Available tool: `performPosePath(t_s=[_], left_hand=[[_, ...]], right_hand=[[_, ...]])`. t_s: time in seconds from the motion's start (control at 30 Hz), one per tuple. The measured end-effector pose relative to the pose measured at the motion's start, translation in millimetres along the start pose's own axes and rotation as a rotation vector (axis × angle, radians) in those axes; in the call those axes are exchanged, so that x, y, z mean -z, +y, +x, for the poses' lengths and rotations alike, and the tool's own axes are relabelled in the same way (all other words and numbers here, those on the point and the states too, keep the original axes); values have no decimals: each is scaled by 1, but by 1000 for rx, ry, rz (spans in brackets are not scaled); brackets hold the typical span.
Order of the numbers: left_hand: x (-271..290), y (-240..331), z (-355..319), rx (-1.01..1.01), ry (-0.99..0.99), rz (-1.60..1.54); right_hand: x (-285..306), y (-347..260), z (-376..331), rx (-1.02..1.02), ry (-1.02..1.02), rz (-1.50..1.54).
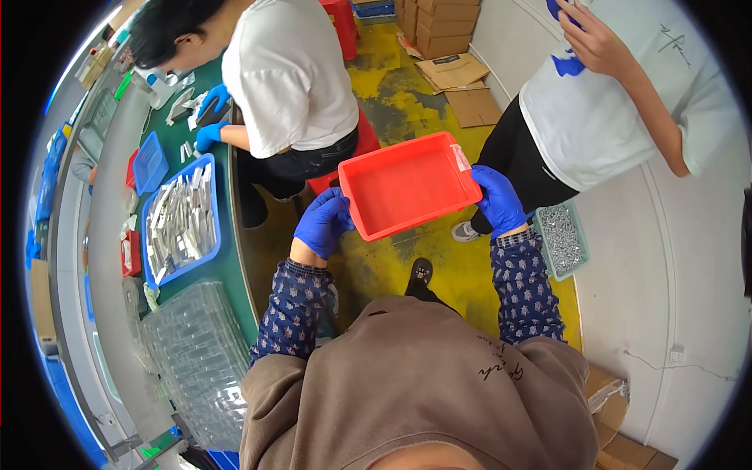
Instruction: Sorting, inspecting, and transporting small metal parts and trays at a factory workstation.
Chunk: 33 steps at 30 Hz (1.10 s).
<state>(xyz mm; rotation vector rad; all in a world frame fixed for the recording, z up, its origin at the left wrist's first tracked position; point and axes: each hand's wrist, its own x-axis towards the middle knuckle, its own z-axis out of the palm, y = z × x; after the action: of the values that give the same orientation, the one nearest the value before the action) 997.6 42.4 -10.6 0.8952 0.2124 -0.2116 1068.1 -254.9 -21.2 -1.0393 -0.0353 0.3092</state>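
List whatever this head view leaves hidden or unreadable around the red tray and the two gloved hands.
- Underside of the red tray: faces away from the camera.
- Fingertips of the left hand and right hand: tucked under the tray's edges.
- Pieces in the blue bin on the green table: too small to tell apart.
- Small parts in the pale green tray: too small to identify.
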Motion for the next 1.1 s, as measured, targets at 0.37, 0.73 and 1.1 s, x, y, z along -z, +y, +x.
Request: performPosePath(t_s=[0.37, 0.73, 1.1], left_hand=[[-37, -8, 132, -41, -78, -61], [-62, 23, 269, -16, -37, -58], [-71, 68, 401, -18, 40, -11]], right_hand=[[65, -52, 122, -47, 51, -107], [95, -96, 250, -78, 88, -81], [116, -120, 390, -6, 7, -139]])
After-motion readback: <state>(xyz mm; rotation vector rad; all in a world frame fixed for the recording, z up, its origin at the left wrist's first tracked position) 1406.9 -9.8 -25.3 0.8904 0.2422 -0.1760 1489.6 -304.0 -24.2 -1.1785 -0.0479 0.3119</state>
